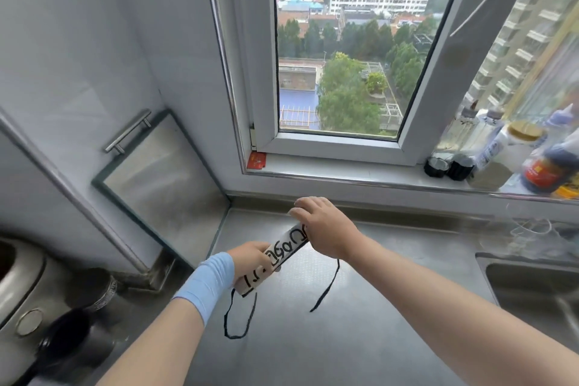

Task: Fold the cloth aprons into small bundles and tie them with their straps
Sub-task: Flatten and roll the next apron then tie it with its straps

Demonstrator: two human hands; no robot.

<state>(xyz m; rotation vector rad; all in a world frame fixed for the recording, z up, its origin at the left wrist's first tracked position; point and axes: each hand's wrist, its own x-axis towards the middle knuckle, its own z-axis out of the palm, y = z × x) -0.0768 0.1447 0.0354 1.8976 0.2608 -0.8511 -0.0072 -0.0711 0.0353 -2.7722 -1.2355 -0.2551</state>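
A white cloth apron (275, 257) with black lettering is rolled into a long narrow bundle, held just above the steel counter (360, 338). My left hand (250, 258), with a light blue wristband, grips its near end. My right hand (322, 226) holds the far end, fingers curled over it. Two thin black straps hang from the bundle: one loops down from the near end (239, 320), the other (327, 288) trails below my right wrist onto the counter.
A sink (532, 288) lies at the right. Bottles and jars (513, 153) crowd the window sill at the right. A steel panel with a handle (159, 163) leans at the left wall. A pot and a dark round thing (65, 332) sit at the lower left.
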